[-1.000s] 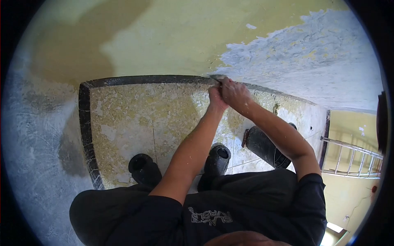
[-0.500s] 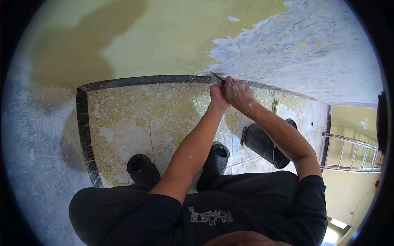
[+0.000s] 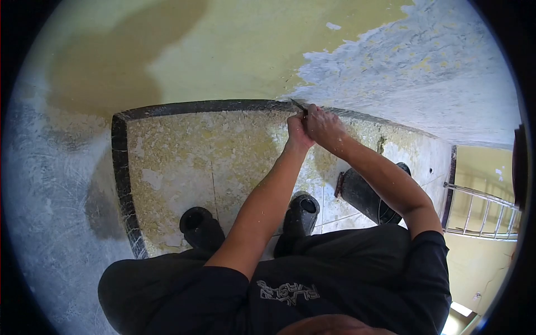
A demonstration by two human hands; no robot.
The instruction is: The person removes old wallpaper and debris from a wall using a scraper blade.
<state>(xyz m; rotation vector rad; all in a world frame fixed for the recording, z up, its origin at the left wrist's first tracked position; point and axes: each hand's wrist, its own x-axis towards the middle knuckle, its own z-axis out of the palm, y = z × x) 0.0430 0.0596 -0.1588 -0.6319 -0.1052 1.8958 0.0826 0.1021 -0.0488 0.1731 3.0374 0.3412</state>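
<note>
My left hand (image 3: 300, 132) and my right hand (image 3: 325, 129) are pressed together, both closed round the handle of a scraper (image 3: 298, 105). Its thin blade points up and left, close to the foot of the wall just above the dark baseboard (image 3: 212, 105). Beside the blade, the yellow paint (image 3: 223, 61) meets a bare grey-white patch (image 3: 379, 70) with a ragged edge. The handle is mostly hidden by my fingers. White dust coats the back of my right hand.
Paint flakes cover the tiled floor (image 3: 173, 167). A black bucket (image 3: 363, 195) lies below my right forearm. Two dark boots (image 3: 202, 228) show near my knees. At the right is a metal ladder (image 3: 483, 195); a scraped grey wall (image 3: 50, 195) is at the left.
The whole view has shifted slightly, with the wall and floor edges a little further right. Both hands keep their grip on the scraper, near the same place at the wall's foot.
</note>
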